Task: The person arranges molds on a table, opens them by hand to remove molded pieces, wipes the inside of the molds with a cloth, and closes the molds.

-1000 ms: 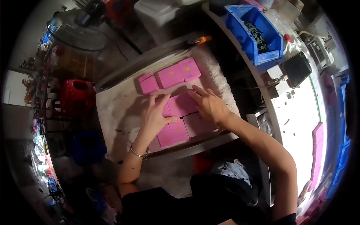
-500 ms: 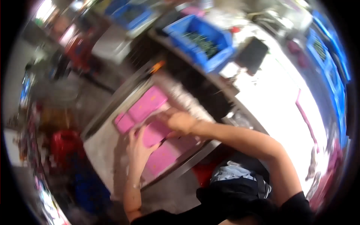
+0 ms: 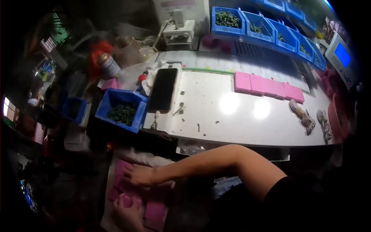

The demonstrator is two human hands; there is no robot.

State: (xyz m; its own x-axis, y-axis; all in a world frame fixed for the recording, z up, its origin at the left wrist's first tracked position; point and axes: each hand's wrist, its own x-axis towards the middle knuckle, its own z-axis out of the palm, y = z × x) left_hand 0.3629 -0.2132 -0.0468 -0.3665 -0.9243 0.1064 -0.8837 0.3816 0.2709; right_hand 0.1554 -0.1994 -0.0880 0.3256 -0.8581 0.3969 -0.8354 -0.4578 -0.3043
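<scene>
Several flat pink blocks lie in a pale tray (image 3: 109, 218) low in the view, below the worktable. My left hand (image 3: 129, 215) is at the near side of the group, its fingers closed around a small pink block (image 3: 127, 200). Just beyond it, my right hand (image 3: 141, 176) rests on the pink blocks with its fingers apart, beside a pink block (image 3: 122, 169) at the far left. Another pink block (image 3: 155, 211) lies to the right of my left hand. Shadow and my hands hide parts of the group.
A white worktable (image 3: 232, 123) carries a row of pink blocks (image 3: 268, 86), a black phone (image 3: 164, 89) and crumpled gloves (image 3: 302, 117). A blue bin (image 3: 136, 120) of small green pieces stands at its left. More blue bins (image 3: 228, 31) line the back.
My view has swung up and right, so the worktable fills more of it and the tray sits lower. Both hands remain at the pink blocks, my right hand now farther left over them.
</scene>
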